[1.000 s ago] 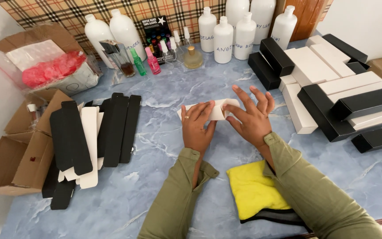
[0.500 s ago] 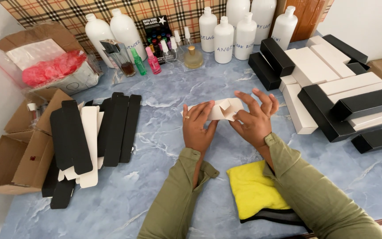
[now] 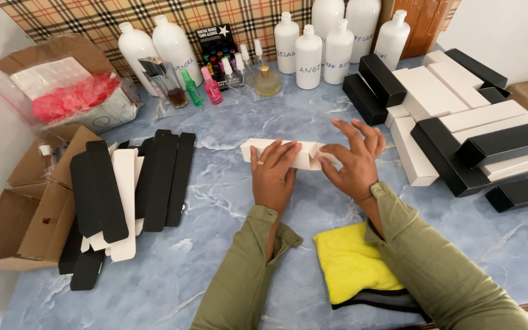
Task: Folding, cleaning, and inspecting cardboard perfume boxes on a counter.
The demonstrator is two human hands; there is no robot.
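White carton point(image 3: 288, 154) lay on its side under two hands at the middle of a blue marbled table point(image 3: 227, 201).

The left hand point(image 3: 273, 174) pressed down across the carton, fingers wrapped over its top, a ring on one finger; the right hand point(image 3: 354, 160) worked the open end flap, fingers spread and thumb against the flap. Flat black and white blanks point(image 3: 123, 189) sat in a stack to the left, beside brown cardboard boxes point(image 3: 25, 214). Finished black and white boxes point(image 3: 459, 128) were piled at right. White bottles point(image 3: 316, 46) and small perfume bottles point(image 3: 215, 79) lined the checked wall behind. A yellow cloth point(image 3: 352, 266) lay near the sleeves.
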